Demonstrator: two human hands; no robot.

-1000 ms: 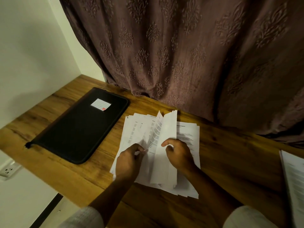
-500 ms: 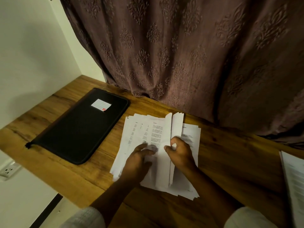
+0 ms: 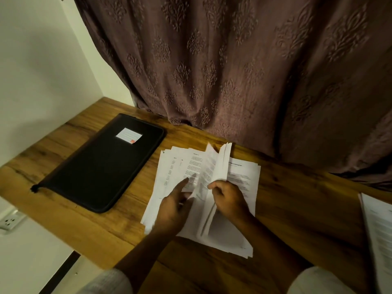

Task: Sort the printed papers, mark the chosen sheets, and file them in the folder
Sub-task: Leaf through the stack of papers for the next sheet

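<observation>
Several sheets stand pinched in my right hand; my left hand lies flat on the stack. Sorting only: nothing looks marked, folder beyond my left unopened.

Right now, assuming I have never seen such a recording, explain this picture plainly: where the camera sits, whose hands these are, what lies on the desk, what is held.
No machine here: a person wears a camera on the head, looking down at their bare hands. On the wooden desk lie a closed black folder and a spread pile of printed papers; more papers sit at the right edge. The right hand pinches a few lifted sheets upright. The left hand rests on the pile, forefinger stretched. A curtain hangs behind.
</observation>
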